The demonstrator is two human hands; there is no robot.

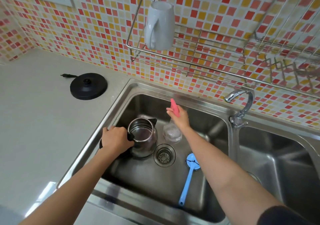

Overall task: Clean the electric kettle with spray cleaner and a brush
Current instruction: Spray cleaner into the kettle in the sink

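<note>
A steel electric kettle [142,138] with its lid open stands upright in the left sink basin [204,120]. My left hand [116,139] grips its black handle. Just right of the kettle is a clear spray bottle [172,133] with a pink head. My right hand [179,117] is closed around the bottle's neck and trigger, with the pink nozzle sticking up past my fingers. A blue long-handled brush [187,176] lies on the basin floor to the right of the drain [164,154], its head toward the drain.
The kettle's black base [88,86] with its cord sits on the grey counter at left. A chrome tap [242,103] stands between the two basins. A wire rack [207,55] on the tiled wall holds an upturned white mug [160,25].
</note>
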